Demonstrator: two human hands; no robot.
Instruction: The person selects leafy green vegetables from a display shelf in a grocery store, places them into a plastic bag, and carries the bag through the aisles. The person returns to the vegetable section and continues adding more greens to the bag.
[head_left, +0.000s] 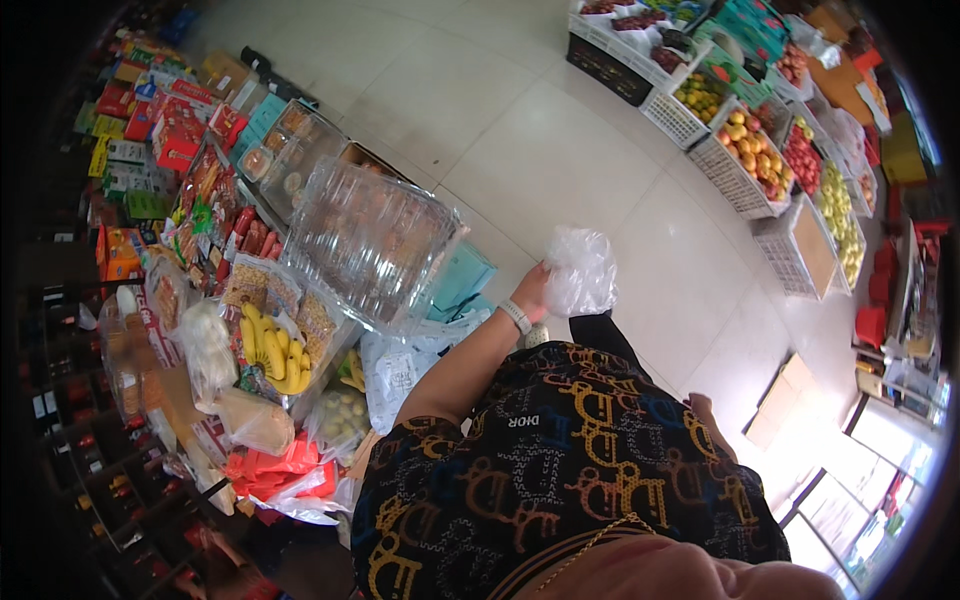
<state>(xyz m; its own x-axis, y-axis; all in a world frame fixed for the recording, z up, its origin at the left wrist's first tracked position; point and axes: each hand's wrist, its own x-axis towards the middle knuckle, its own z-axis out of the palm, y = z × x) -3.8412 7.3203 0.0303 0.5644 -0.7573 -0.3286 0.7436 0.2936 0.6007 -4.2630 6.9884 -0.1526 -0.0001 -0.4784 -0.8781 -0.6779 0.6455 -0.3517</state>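
Observation:
My left hand (533, 291), with a pale watch on its wrist, is closed on a crumpled clear plastic bag (581, 271) above the tiled floor. What the bag holds, if anything, cannot be made out. On the other side of my body my right hand (700, 405) hangs low beside the patterned dark shirt, partly hidden by it; its fingers are too small to read. To the left of the held bag stands a large clear plastic cover (375, 240) over packed food. A bunch of bananas (276, 351) lies on bagged nuts or beans (315, 322).
Packaged goods, sausages (255, 238) and a red plastic bag (281, 469) crowd the left side. White crates of fruit (739, 176) line the upper right. Flattened cardboard (784, 401) lies on the floor at the right, near a bright doorway.

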